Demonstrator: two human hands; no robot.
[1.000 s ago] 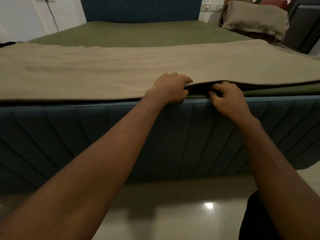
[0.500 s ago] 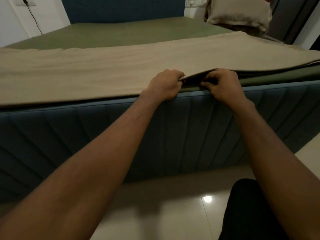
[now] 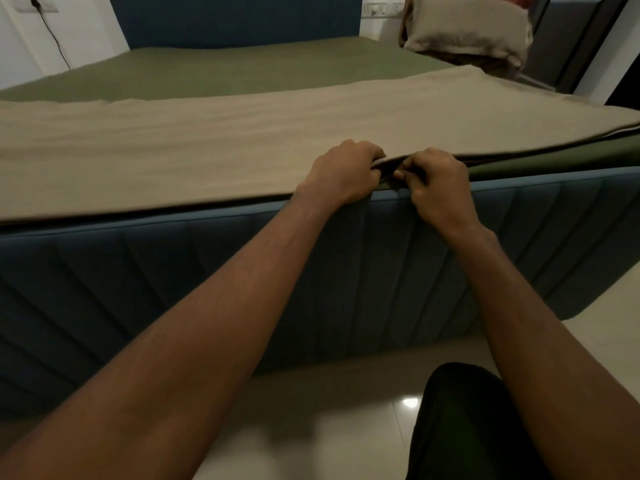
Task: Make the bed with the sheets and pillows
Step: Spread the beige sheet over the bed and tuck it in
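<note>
Our left hand [image 3: 341,171] and right hand [image 3: 436,181] meet at the near edge of the bed, fingers of both curled tight round the hem of the beige sheet [image 3: 242,140], knuckles close together and the cloth pinched up into a small ridge between them. We cannot tell whether the fingers have also caught the layer beneath.

The beige sheet lies flat across the near half of the mattress, over the green sheet [image 3: 242,71], which is bare on the far half up to the blue headboard [image 3: 235,19]. Left of our hands the hem sits flush along the top of the padded blue bed frame [image 3: 242,271]; to the right it rides up, and a wedge of green shows under it at the near right corner. The pillow [image 3: 467,32] waits at the far right, off the mattress, on something we cannot make out. A socket with a trailing cable [image 3: 38,3] marks the far left wall, and a dark trouser leg [image 3: 460,427] stands over the glossy floor [image 3: 329,427].

By our reckoning the spreading is only half done. The risk lies in the grip itself: both hands hold one middle point, so a tug from here would likely gather the sheet into a peak, leave the corners behind and skew the already lifted right side. Pull too hard toward us and the loose cloth could slide off onto the floor; if the green layer is pinched as well, it could be dragged out of place with it
</note>
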